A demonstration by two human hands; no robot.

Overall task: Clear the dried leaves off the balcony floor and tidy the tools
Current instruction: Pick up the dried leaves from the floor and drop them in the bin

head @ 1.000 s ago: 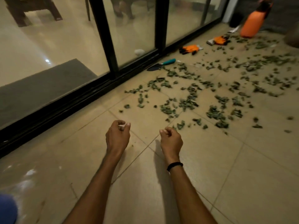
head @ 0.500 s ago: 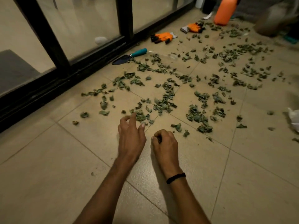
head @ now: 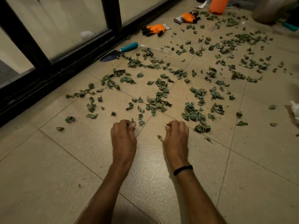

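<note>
Floor (head: 48, 167) holds dozens of leaves (head: 159, 101) from 10 to 2 o'clock, with one trowel (head: 119, 51) and two gloves (head: 156, 29) by the door track (head: 64, 73) toward 12; nearer tiles lie bare. Right hand (head: 176, 136) pinches leaves; left hand (head: 123, 136) is clenched, contents unseen.

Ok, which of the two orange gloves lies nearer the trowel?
The glove by the door track, just past the trowel handle, black fingertips pointing left. The other glove lies farther off, near the orange bottle.
</note>
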